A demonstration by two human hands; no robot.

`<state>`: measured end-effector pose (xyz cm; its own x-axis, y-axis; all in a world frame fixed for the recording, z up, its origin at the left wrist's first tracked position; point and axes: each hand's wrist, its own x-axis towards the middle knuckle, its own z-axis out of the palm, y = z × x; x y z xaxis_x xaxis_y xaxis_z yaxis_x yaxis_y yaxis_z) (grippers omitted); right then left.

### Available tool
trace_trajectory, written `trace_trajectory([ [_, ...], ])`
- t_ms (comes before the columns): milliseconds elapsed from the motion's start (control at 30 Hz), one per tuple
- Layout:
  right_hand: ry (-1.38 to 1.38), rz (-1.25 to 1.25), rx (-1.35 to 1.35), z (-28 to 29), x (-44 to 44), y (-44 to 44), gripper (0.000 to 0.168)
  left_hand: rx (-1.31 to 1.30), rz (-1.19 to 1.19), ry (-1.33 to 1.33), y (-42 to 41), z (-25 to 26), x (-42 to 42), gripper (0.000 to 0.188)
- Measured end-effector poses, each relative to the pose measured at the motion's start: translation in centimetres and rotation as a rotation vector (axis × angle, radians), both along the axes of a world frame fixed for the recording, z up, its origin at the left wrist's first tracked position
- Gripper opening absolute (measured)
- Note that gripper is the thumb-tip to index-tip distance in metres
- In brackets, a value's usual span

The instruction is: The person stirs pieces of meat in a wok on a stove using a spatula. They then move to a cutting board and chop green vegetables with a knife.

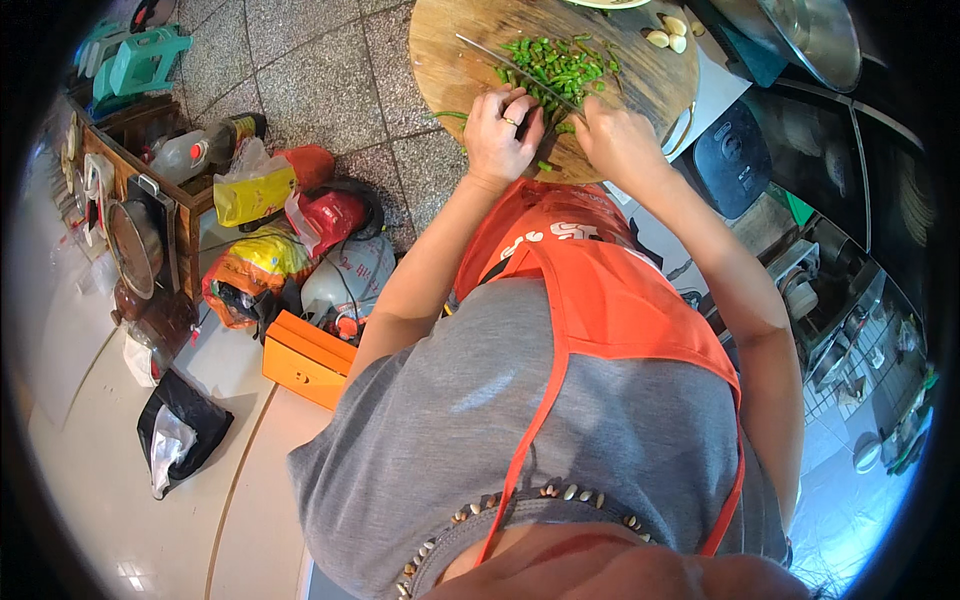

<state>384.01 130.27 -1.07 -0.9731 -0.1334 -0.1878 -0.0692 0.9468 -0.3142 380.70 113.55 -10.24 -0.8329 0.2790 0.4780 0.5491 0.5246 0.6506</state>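
My right hand (616, 136) grips the handle of a kitchen knife (517, 69), whose blade slants away to the upper left over a round wooden cutting board (442, 52). Curled fingers of my left hand (502, 135), with a ring on one, rest on the board close to the blade and hold green peppers (450, 115); one pokes out at the left, while the rest are mostly hidden under the hand. Chopped green pepper (559, 66) lies heaped beyond the knife. A few stray bits (545, 166) are near the board's front edge. Peeled garlic cloves (667, 35) sit at the far right of the board.
A plate rim (609, 3) shows at the top edge. Right of the board are a metal pan (814, 37) and a dark lid-like panel (731, 157). On the floor at left stand a wooden crate (196, 201) with bottles, several plastic bags (259, 259) and an orange box (307, 360).
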Motion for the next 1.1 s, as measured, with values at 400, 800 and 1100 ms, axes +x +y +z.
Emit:
trace_trajectory([
  [400,0.023,-0.051,-0.079,3.4,1.3,1.6,0.023,0.058,-0.028,0.031,0.2,0.2,0.2,0.023],
  [800,-0.044,-0.003,-0.036,1.1,1.1,0.5,0.025,0.011,-0.007,-0.044,0.1,-0.1,0.6,0.021],
  [1100,0.060,-0.016,-0.158,-2.2,-1.0,1.0,0.024,-0.022,-0.025,-0.004,0.2,-0.2,0.6,0.027],
])
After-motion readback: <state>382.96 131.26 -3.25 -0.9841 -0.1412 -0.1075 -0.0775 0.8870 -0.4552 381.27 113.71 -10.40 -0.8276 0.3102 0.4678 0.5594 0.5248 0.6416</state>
